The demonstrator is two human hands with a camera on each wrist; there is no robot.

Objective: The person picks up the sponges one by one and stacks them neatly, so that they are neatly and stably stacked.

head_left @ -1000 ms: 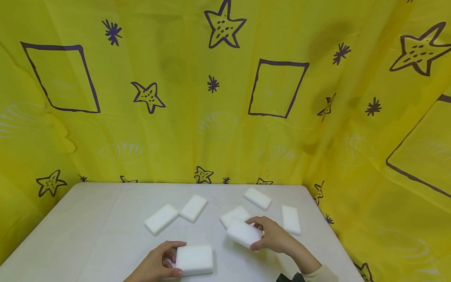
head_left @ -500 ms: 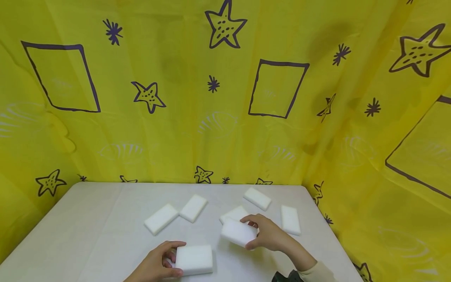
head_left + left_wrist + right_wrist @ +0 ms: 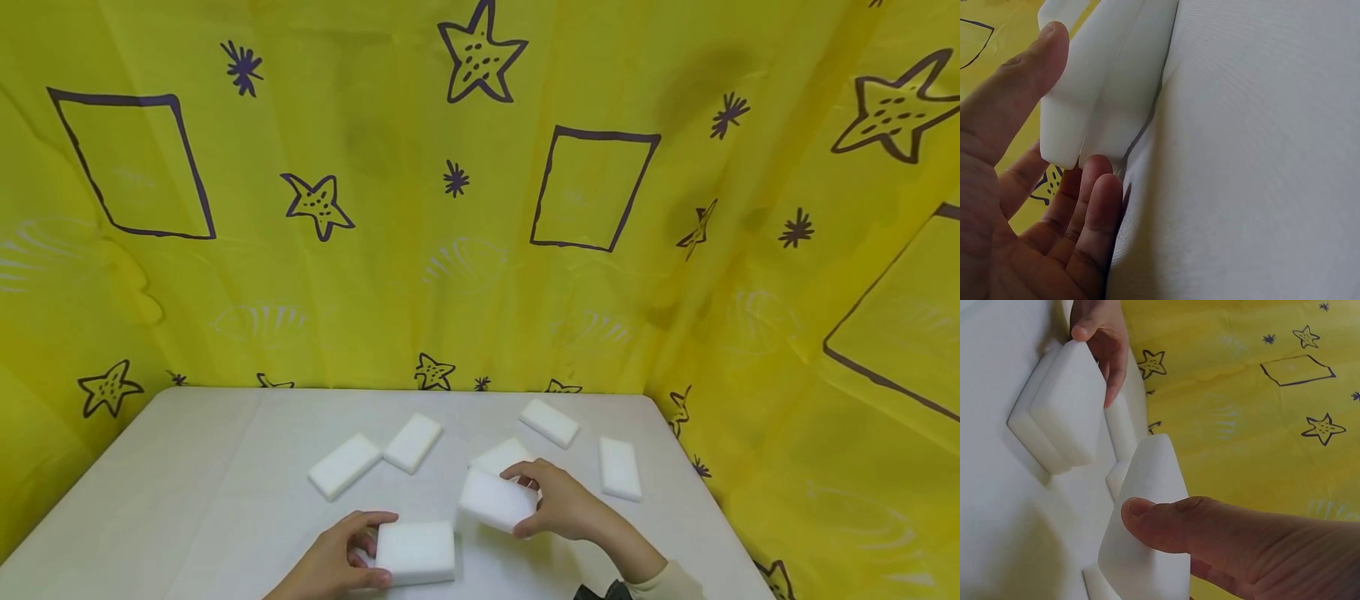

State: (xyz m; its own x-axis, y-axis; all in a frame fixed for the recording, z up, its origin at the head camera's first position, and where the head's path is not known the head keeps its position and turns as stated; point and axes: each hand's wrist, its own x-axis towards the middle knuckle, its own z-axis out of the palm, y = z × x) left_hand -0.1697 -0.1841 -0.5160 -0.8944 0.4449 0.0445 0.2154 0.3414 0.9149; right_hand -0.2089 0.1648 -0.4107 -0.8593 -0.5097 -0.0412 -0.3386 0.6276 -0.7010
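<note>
Two white sponges, one on top of the other, lie near the table's front; the upper sponge [image 3: 415, 548] hides most of the lower one in the head view. At the stack's left end my left hand [image 3: 335, 557] holds it, thumb at the near side and fingers at the far side. The left wrist view shows the seam between the two sponges [image 3: 1107, 81]. To the right, my right hand [image 3: 558, 502] grips another white sponge [image 3: 497, 500] between thumb and fingers, tilted and raised above the table. Its thumb [image 3: 1166, 525] presses one face.
Several more white sponges lie flat farther back: a touching pair [image 3: 345, 467] at left, one [image 3: 501, 455] partly behind the held sponge, one [image 3: 549, 423] at the back right and one [image 3: 619, 469] near the right edge. A yellow patterned curtain [image 3: 375, 275] surrounds the white table [image 3: 225, 492].
My right hand has moved left with its sponge, a little closer to the stack. The left hand and the stack stay where they were.
</note>
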